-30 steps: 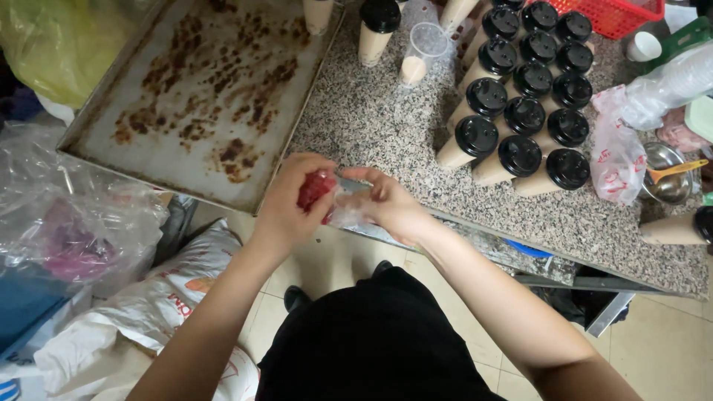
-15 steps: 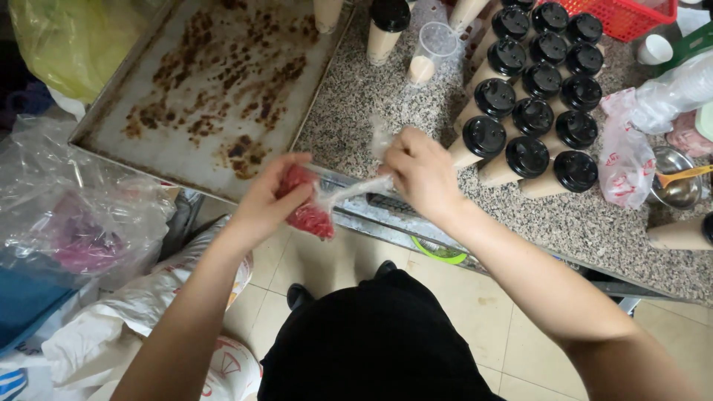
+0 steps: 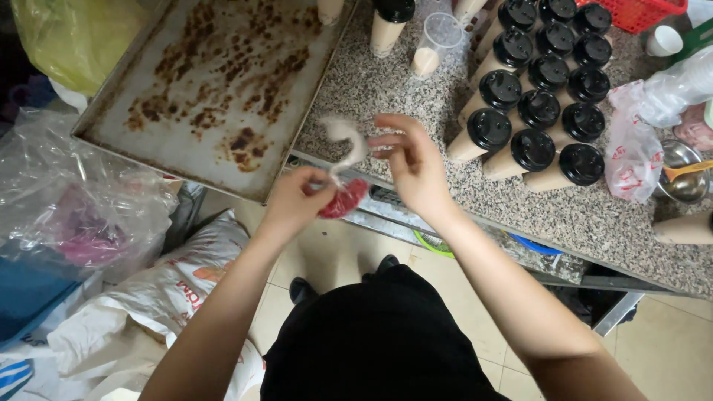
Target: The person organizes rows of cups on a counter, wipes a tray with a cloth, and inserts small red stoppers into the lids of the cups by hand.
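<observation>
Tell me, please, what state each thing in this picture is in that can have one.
Small bag of red bits: held in left hand, neck twisted.
Right hand: fingers spread beside the twisted neck.
Lidded cups: closed with black lids, filled.
Clear cup: uncovered, partly filled.
Metal tray: stained, unloaded.

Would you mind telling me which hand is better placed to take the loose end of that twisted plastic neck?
Probably the right hand: its fingers are open beside the twisted neck, while the left hand grips the small red bag.
</observation>
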